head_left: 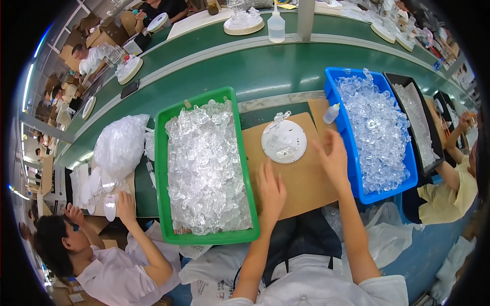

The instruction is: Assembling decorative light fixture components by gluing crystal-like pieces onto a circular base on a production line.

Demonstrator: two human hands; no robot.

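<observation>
A round white disc (270,143) lies on a brown cardboard sheet (301,191) in front of me. Small clear pieces (282,118) sit on its surface and at its far rim. My left hand (271,187) is over the cardboard just below the disc, fingers stretched out, with nothing seen in it. To the disc's right, my right hand (334,160) is held with thumb and fingers apart and appears to hold nothing. A small squeeze bottle (331,113) with a yellowish tip leans beside the blue bin, beyond my right hand.
Clear plastic pieces fill a green bin (162,188) at left and a blue bin (363,198) at right. A black tray (431,166) stands farther right. A bulging clear bag (122,145) and a co-worker (102,265) are at left; another person (449,196) sits at right.
</observation>
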